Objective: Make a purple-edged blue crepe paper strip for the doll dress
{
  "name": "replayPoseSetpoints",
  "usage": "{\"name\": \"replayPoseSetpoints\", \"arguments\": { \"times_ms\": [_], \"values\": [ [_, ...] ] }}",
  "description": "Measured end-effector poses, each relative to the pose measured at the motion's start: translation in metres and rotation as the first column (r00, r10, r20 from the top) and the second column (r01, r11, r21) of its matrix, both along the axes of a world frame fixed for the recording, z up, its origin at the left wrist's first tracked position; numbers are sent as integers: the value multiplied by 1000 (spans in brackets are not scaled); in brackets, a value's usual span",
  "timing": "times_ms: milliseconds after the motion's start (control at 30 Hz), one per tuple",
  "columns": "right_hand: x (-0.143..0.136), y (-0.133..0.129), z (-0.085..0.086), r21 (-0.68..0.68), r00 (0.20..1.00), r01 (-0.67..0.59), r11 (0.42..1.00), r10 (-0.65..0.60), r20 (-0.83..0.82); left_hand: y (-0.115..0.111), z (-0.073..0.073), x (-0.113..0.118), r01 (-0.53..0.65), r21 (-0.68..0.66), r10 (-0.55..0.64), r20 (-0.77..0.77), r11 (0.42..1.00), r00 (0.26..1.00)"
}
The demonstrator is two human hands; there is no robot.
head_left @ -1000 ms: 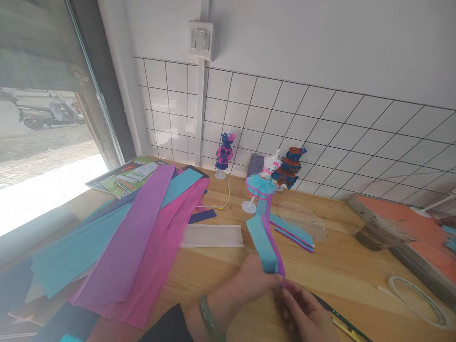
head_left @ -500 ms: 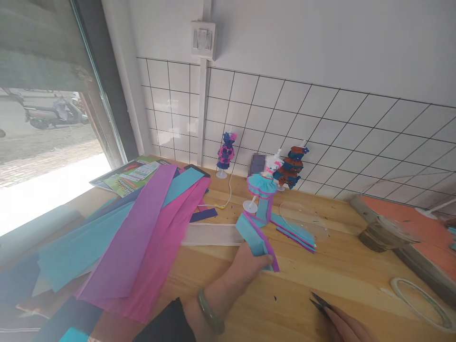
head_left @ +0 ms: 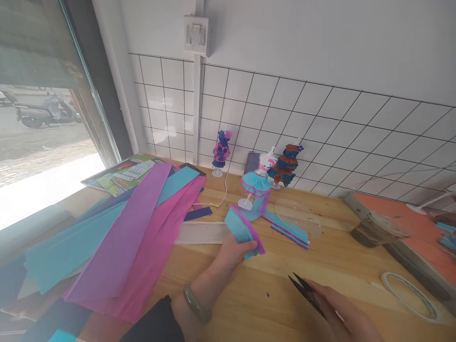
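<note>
My left hand (head_left: 235,249) grips a turquoise crepe paper strip (head_left: 238,225) edged in purple, thumb on top near its right end. The strip is raised off the table and curves back toward more turquoise-and-purple paper behind. At the lower right, my right hand (head_left: 342,308) is closed around dark scissors (head_left: 304,289), their pointed blades slightly apart and aimed toward the left hand; the handles are hidden. A gap separates the blades from the strip. Just beyond the left hand stands a small dress form (head_left: 257,183) in a turquoise skirt with a pink hem.
Purple, pink and turquoise paper sheets (head_left: 142,228) spread over the left side. Folded turquoise strips (head_left: 290,231) lie behind. Two more dressed forms, one navy and pink (head_left: 221,151), one brown and blue (head_left: 287,166), stand by the wall. A tape roll (head_left: 409,297) and a cup (head_left: 374,230) are right.
My right hand has come further into view with the scissors, moving left and up toward the strip. My left hand still grips the strip, now slightly higher and further left in view.
</note>
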State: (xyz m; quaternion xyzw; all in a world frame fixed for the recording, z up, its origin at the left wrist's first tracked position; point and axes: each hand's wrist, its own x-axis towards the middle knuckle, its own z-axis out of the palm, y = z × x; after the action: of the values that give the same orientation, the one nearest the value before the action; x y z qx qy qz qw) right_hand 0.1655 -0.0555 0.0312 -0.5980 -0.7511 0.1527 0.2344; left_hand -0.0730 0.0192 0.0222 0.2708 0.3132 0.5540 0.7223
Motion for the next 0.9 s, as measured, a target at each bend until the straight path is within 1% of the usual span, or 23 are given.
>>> {"name": "replayPoseSetpoints", "arguments": {
  "times_ms": [67, 133, 200, 267, 367, 467, 533, 600, 700, 800, 900],
  "values": [
    [-19, 10, 16, -117, 979, 33, 993, -56, -194, -1, 4, -2, -16, 4, 16, 45, 1000, 999],
    [-36, 22, 27, -246, 932, -23, 969, -69, -356, -1, 7, -2, -31, -7, 31, 46, 1000, 998],
    [-49, 35, 31, -343, 874, -98, 934, -83, -478, -1, 9, -2, -38, -13, 39, 24, 999, 999],
    [-57, 48, 28, -409, 823, -172, 896, -98, -560, -1, 10, -2, -58, -3, 58, 11, 998, 998],
    [-64, 59, 15, -458, 739, -237, 857, -147, -658, 1, 10, 0, -82, 14, 83, -32, 997, 996],
    [-67, 59, 2, -470, 609, -302, 829, -212, -764, 2, 10, 3, -90, 17, 91, -67, 996, 994],
    [-69, 56, -3, -487, 559, -342, 804, -242, -793, 3, 10, 5, -91, 25, 93, -61, 996, 994],
    [-70, 52, -4, -494, 554, -358, 792, -246, -795, 3, 9, 7, -84, 34, 86, -59, 996, 995],
    [-73, 48, -1, -495, 587, -315, 810, -244, -772, 4, 8, 8, -97, 27, 99, -83, 995, 992],
    [-76, 46, 2, -501, 592, -263, 825, -272, -759, 4, 6, 9, -132, 5, 132, -97, 991, 986],
    [-77, 45, 4, -497, 605, -259, 828, -262, -752, 4, 5, 9, -126, 1, 126, -101, 992, 987]
  ]
}}
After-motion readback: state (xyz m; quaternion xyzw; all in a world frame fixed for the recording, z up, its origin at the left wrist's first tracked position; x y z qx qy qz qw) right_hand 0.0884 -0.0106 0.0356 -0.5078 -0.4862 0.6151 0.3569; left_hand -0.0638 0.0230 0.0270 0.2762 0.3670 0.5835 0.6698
